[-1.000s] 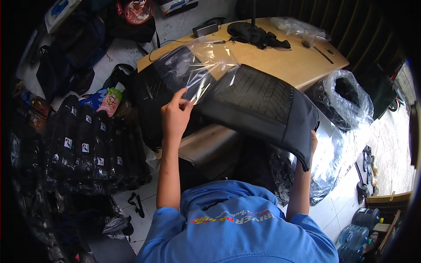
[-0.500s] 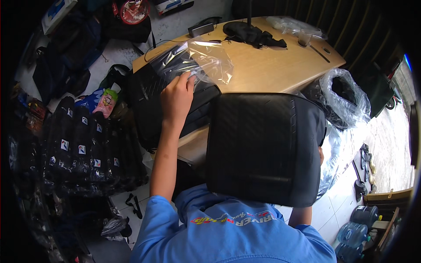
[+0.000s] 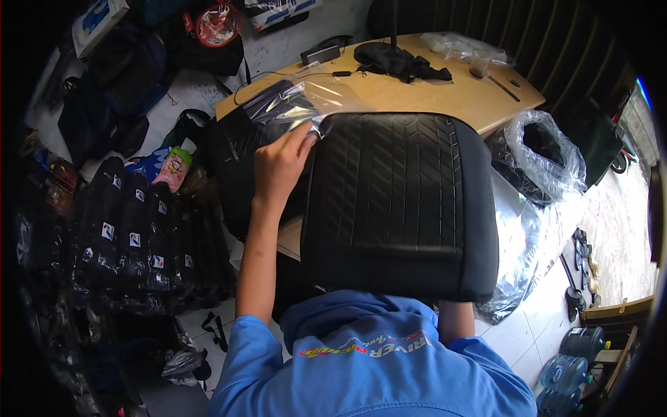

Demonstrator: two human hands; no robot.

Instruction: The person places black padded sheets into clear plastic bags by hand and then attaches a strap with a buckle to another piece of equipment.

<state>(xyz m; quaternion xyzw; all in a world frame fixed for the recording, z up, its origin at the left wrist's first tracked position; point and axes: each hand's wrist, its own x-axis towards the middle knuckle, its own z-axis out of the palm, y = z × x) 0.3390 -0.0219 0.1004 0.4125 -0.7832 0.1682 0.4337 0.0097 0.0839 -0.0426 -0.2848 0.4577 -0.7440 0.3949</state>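
Observation:
A boxy black bag with slanted embossed lines on its front is held up before my chest. My right forearm goes up behind this bag and supports it; the right hand itself is hidden there. My left hand is closed in a pinch on the edge of a clear plastic bag. That plastic lies over a second black bag at the table's left end. The held bag's upper left edge comes close to my left fingertips.
The wooden table carries a black cloth item, a plastic cup and a power adapter. Wrapped black goods are stacked on the left. Clear plastic wrapping stands right, above large water bottles.
The black bag has moved left and up, and its embossed front now faces up more. My right fingers have gone out of sight behind it. My left hand keeps its pinch on the plastic.

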